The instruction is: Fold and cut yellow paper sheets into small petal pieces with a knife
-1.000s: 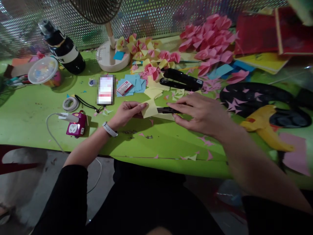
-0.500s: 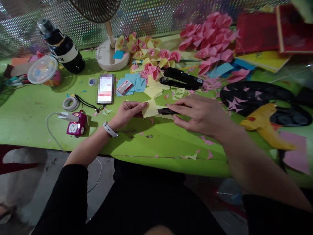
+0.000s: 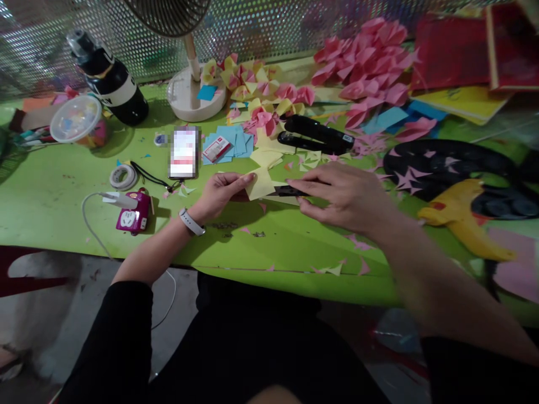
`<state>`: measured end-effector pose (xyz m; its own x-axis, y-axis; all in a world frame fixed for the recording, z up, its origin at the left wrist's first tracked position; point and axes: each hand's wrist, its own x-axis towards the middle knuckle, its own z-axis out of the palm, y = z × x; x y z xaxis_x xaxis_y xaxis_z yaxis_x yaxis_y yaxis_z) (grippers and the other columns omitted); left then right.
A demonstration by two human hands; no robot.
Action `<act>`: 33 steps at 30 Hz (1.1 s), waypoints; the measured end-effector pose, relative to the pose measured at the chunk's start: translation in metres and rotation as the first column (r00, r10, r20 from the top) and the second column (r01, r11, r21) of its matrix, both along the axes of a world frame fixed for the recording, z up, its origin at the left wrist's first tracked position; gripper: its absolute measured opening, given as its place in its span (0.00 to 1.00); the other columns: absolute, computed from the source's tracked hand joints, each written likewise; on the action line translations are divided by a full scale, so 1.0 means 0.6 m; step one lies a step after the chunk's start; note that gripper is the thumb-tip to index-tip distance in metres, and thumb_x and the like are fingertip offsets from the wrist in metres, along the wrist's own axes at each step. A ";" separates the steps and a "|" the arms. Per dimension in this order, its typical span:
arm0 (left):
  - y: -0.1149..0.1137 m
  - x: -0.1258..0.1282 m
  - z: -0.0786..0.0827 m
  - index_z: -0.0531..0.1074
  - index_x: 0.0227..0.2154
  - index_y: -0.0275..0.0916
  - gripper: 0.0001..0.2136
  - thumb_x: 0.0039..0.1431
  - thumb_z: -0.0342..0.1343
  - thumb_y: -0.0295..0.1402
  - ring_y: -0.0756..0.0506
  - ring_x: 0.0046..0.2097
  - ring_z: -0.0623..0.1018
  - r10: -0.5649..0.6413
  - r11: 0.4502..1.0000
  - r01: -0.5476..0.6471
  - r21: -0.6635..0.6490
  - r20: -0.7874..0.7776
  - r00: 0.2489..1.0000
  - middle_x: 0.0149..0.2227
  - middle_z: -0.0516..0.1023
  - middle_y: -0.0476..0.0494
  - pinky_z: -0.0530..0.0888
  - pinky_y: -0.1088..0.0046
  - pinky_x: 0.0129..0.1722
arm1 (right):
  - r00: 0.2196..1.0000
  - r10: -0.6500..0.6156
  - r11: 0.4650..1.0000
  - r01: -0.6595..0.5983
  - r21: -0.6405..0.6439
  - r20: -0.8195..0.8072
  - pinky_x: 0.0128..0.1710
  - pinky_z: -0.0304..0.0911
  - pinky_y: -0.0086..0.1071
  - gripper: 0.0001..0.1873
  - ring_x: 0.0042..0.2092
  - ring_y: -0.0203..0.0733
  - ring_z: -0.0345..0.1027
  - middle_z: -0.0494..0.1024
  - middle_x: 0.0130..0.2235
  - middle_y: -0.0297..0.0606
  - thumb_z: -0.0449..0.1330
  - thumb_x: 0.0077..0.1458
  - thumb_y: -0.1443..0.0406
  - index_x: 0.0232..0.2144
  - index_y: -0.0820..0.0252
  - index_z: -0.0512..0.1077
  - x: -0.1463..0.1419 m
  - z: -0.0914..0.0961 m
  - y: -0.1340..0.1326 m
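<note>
My left hand (image 3: pixel 223 193) pinches a folded piece of yellow paper (image 3: pixel 260 184) between thumb and fingers, just above the green table. From the right, my right hand (image 3: pixel 341 196) grips a slim black tool (image 3: pixel 288 191) whose narrow tip points at the paper's right edge. The tool's handle is hidden inside the hand, so I cannot tell its exact kind. Further yellow paper (image 3: pixel 265 157) lies just beyond my left hand. A black stapler (image 3: pixel 315 136) rests behind my right hand, with pale paper scraps (image 3: pixel 310 161) in front of it.
Pink paper flowers (image 3: pixel 366 62) are heaped at the back. A fan base (image 3: pixel 197 109), black bottle (image 3: pixel 112 84), phone (image 3: pixel 183 152), tape roll (image 3: pixel 123 177) and purple power adapter (image 3: pixel 133 213) stand left. On the right lie a black tray (image 3: pixel 433 154) and a yellow banana-shaped object (image 3: pixel 467 219).
The whole view has shifted slightly. The tool's tip has turned a little against the paper; both hands keep their holds in nearly the same place.
</note>
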<state>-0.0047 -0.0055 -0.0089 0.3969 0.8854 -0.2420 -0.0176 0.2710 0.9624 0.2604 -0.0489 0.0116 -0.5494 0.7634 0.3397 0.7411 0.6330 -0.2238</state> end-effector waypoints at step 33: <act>0.060 0.007 0.020 0.71 0.23 0.35 0.14 0.65 0.60 0.31 0.56 0.20 0.72 0.153 0.975 -0.186 -0.119 -0.247 0.957 0.20 0.75 0.49 0.64 0.80 0.21 | 0.954 0.226 0.843 -0.091 -0.529 0.196 0.32 0.62 0.35 0.13 0.39 0.45 0.72 0.79 0.41 0.44 0.56 0.61 0.66 0.43 0.59 0.78 -0.015 -0.002 -0.003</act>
